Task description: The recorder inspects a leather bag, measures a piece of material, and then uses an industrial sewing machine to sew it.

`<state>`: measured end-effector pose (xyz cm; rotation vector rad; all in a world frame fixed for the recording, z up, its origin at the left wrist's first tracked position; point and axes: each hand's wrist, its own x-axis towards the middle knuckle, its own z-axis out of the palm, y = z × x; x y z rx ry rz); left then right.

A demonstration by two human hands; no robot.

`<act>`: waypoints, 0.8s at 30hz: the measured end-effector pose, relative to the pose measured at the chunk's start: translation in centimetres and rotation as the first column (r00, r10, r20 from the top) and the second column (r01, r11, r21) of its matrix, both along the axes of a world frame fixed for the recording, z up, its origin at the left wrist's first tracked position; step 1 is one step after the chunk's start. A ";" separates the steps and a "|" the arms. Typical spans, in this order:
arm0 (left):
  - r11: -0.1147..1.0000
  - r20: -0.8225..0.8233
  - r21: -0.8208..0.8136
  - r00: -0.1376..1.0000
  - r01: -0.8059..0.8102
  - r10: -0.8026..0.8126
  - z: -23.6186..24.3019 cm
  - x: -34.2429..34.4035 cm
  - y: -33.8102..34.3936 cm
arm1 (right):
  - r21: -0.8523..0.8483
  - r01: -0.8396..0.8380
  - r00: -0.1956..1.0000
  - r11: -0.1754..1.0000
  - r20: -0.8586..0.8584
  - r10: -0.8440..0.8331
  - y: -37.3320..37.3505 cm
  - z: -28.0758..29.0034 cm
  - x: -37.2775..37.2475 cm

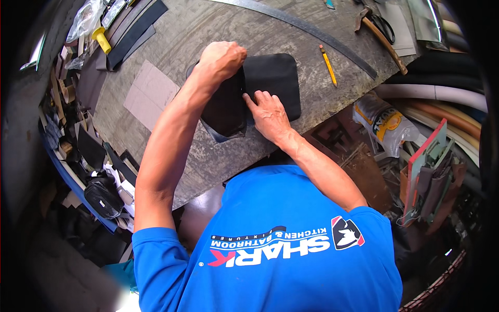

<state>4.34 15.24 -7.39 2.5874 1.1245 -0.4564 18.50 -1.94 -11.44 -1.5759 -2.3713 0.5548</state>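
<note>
My left hand (223,58) is closed at the top of a dark, glossy black piece (221,112); whatever its fingers grip is hidden. Beside that piece lies a matte black rounded-corner piece (273,73) of sheet material. My right hand (267,114) rests low on the black pieces, fingers slightly bent and apart, near where the two meet. Both sit on the worn grey worktable (171,36), with a pale pinkish sheet (148,91) to their left and a yellow pencil (328,65) to their right.
A long metal straightedge (312,32) and hammer (384,39) lie toward the back right. Dark strips (135,39) and a yellow-handled tool (102,41) sit back left. Scrap material (88,151) crowds the left; rolls (431,91) and a plastic bag (382,125) are beyond the right edge.
</note>
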 end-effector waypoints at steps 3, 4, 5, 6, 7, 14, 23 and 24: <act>0.999 -0.017 0.044 0.999 0.031 -0.030 -2.5 1.1 0.7 | -0.002 -0.035 0.999 0.999 0.033 0.035 0.4 0.5 -0.1; 0.998 -0.062 0.054 0.998 0.033 -0.029 -3.2 1.1 0.9 | -0.002 -0.051 0.997 0.999 0.058 0.051 0.5 0.6 -0.2; 0.998 -0.064 0.051 0.997 0.042 -0.039 -3.3 1.4 1.2 | -0.006 -0.042 0.998 0.999 0.056 0.042 0.6 0.6 -0.1; 0.999 -0.095 0.015 0.995 0.038 -0.036 -3.3 1.6 1.5 | 0.006 -0.048 0.998 0.999 0.044 0.048 0.7 0.6 0.0; 0.999 -0.126 -0.021 0.991 0.031 -0.033 -3.3 1.7 1.7 | 0.019 -0.056 0.998 0.998 0.033 0.056 0.8 0.6 0.1; 0.997 -0.176 -0.021 0.981 0.075 -0.078 -3.0 1.6 2.0 | -0.033 -0.103 0.994 0.994 0.031 0.104 1.5 0.4 0.8; 0.990 0.014 0.109 0.995 0.094 -0.096 -3.1 -0.2 1.3 | 0.007 -0.157 0.988 0.988 0.004 0.157 2.7 0.7 1.4; 0.996 -0.006 0.053 0.998 0.066 -0.066 -2.9 0.0 1.3 | -0.017 -0.177 0.984 0.984 0.004 0.177 3.1 1.0 1.5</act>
